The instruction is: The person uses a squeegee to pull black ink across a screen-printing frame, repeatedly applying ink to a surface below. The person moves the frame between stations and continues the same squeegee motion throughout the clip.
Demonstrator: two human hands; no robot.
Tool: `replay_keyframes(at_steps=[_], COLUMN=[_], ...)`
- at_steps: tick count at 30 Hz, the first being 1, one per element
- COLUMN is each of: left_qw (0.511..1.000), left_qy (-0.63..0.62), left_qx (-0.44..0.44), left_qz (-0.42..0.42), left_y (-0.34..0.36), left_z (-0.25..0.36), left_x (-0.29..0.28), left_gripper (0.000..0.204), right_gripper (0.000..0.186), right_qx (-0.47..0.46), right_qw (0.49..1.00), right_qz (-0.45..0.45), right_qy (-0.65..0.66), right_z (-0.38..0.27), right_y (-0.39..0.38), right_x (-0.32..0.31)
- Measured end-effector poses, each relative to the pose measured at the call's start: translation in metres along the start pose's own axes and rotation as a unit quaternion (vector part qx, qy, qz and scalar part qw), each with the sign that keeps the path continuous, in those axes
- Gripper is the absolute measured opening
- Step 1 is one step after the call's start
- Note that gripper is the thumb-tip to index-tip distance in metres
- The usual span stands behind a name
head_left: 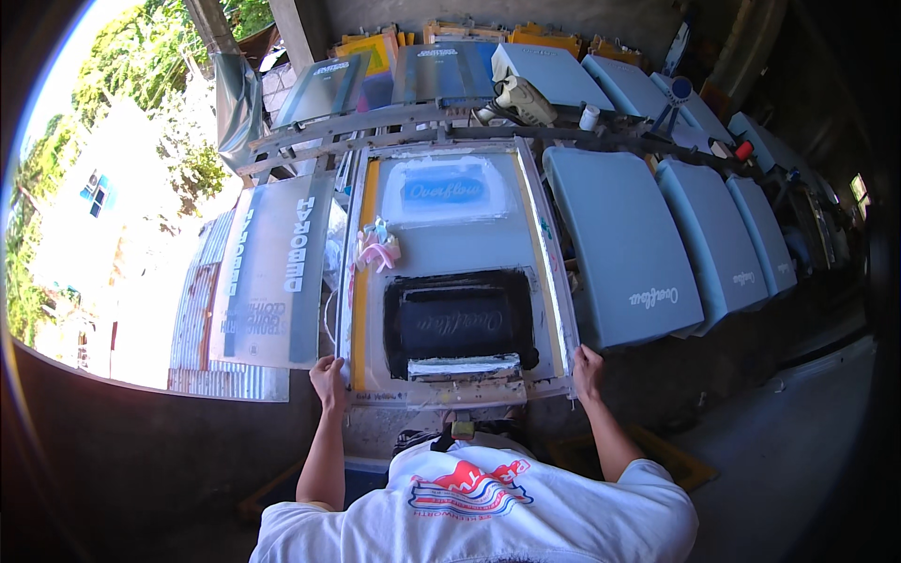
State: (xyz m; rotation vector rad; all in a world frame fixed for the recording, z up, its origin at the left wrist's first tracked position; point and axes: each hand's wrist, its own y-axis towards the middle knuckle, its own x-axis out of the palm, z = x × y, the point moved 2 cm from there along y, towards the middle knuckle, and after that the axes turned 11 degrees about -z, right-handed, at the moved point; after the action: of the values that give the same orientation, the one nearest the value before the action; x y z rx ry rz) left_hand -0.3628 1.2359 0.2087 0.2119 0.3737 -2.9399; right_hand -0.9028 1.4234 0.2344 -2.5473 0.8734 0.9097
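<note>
In front of me lies a large screen-printing frame with whitish side rails and yellow strips along its mesh. My left hand is closed at its near left corner, and my right hand is closed at the near right corner. Black ink surrounds a lettered area on the near part of the mesh. A squeegee with a whitish bar lies across the near edge of that ink. Farther up sits a blue patch edged in white. A crumpled pink and pale-blue bundle rests at the left rail.
Grey-blue printed panels stand in a row on the right. Left are clear printed sheets and corrugated metal. A metal rail crosses behind the frame; a shoe and white container sit near it.
</note>
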Motion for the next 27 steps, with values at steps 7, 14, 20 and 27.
replay_keyframes(at_steps=[7, 14, 20, 27], left_qw=[0.999, 0.998, 0.997, 0.991], left_qy=[0.038, 0.061, 0.075, 0.130], left_qx=[-0.010, -0.011, 0.004, 0.003], left_qz=[-0.014, -0.017, -0.005, 0.023], left_y=[0.007, 0.017, 0.011, 0.007], left_z=[-0.011, -0.028, -0.028, -0.013], left_x=[0.004, 0.007, 0.015, 0.023], left_gripper=[0.019, 0.027, 0.027, 0.026], right_gripper=[0.043, 0.040, 0.039, 0.033], right_qx=[0.037, 0.009, 0.011, 0.021], right_qw=[0.998, 1.000, 1.000, 0.995], right_qz=[-0.043, -0.005, 0.001, -0.071], right_qy=[-0.025, -0.001, -0.022, -0.070], right_z=[0.020, 0.030, 0.035, 0.021], right_y=[0.016, 0.023, 0.018, 0.029], right_x=[0.007, 0.015, 0.021, 0.014])
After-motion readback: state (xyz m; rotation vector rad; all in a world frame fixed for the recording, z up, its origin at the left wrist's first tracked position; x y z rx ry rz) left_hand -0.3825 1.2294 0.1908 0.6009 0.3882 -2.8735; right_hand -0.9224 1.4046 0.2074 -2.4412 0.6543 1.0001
